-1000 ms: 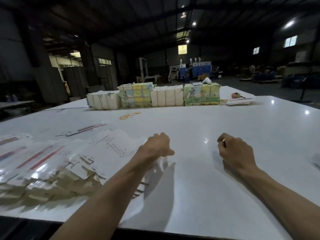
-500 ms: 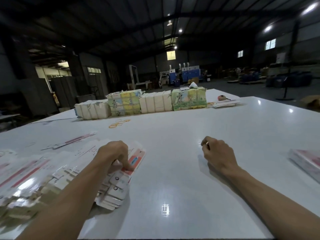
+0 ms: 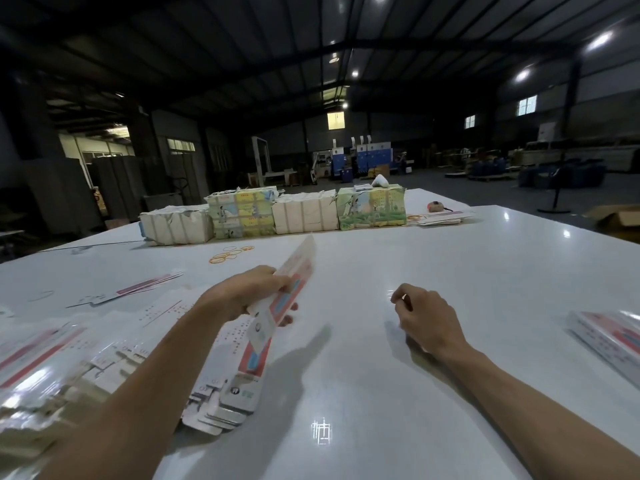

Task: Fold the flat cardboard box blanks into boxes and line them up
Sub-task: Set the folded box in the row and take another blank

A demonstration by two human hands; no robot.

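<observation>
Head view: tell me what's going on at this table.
A person works at a white table. The left hand grips one flat box blank, tilted up above the spread pile of blanks on the left. The right hand rests curled on the table, holding nothing that shows. The blank is not yet folded. Wrapped bundles stand along the far edge.

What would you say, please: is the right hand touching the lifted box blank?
Apart. The head view shows table between the right hand and the box blank.
</observation>
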